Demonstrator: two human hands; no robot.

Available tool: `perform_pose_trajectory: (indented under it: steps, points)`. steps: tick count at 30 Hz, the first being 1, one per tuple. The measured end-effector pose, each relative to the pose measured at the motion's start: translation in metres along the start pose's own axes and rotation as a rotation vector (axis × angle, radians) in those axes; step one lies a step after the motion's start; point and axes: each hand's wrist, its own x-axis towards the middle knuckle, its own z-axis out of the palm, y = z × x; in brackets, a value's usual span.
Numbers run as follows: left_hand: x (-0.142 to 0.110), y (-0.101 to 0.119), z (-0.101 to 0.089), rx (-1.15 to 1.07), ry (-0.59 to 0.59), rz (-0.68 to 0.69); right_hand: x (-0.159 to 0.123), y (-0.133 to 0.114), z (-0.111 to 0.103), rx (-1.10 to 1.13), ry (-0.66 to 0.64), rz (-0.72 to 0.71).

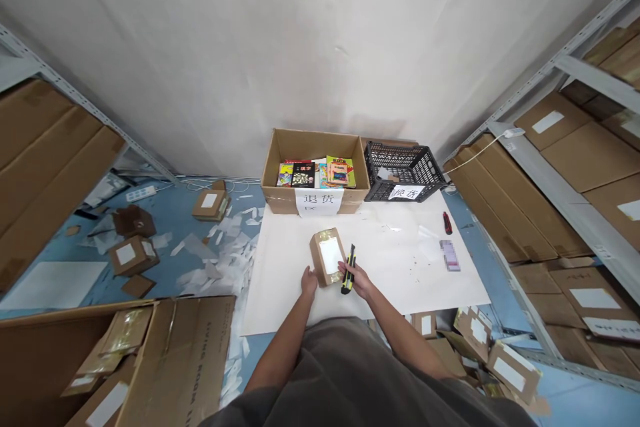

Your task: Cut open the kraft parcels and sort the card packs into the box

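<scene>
A small taped cardboard box (320, 260) with a white label rests on the white tabletop (280, 260) in front of me, turned slightly askew. My left hand (309, 282) is closed at its lower left side, with the fingertips partly hidden by the box. In my right hand (360, 282) is a black and yellow utility knife (352, 259), pointing away from me. The fingers of that hand also reach the box's right edge. Whether the blade is out is too small to tell.
Behind stand a carton (280, 197) of books and a black plastic crate (405, 170). A red cutter (447, 223) lies at the right. Paper scraps (230, 267) litter the floor at left, near a large open carton (195, 347). Loaded shelves (570, 207) flank the table.
</scene>
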Motion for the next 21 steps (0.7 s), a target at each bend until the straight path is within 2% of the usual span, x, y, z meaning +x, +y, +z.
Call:
perform_pose_trajectory:
  steps: [2,4,5,7,9,11,17,21]
  points:
    - [0.01,0.011,-0.011,0.02,0.087,0.014,0.0,0.008,0.007,0.016,-0.012,0.012]
    - [0.019,0.026,-0.027,0.143,0.111,0.153,-0.001,0.014,0.011,0.008,-0.024,0.0]
    - [0.024,0.034,-0.035,0.261,0.061,0.265,-0.001,0.014,0.012,-0.014,-0.033,-0.005]
    - [0.031,0.051,-0.048,0.531,-0.142,0.423,0.002,0.01,0.012,-0.1,-0.037,-0.018]
    - [0.036,0.065,-0.057,0.748,-0.33,0.408,0.006,0.001,0.014,-0.247,-0.014,-0.044]
    - [0.039,0.074,-0.06,0.872,-0.423,0.343,0.013,-0.01,0.019,-0.45,0.028,-0.087]
    - [0.037,0.078,-0.057,0.936,-0.435,0.297,0.036,-0.038,0.057,-1.132,0.037,-0.186]
    - [0.035,0.073,-0.055,0.922,-0.397,0.282,0.047,-0.04,0.084,-1.408,0.05,-0.207]
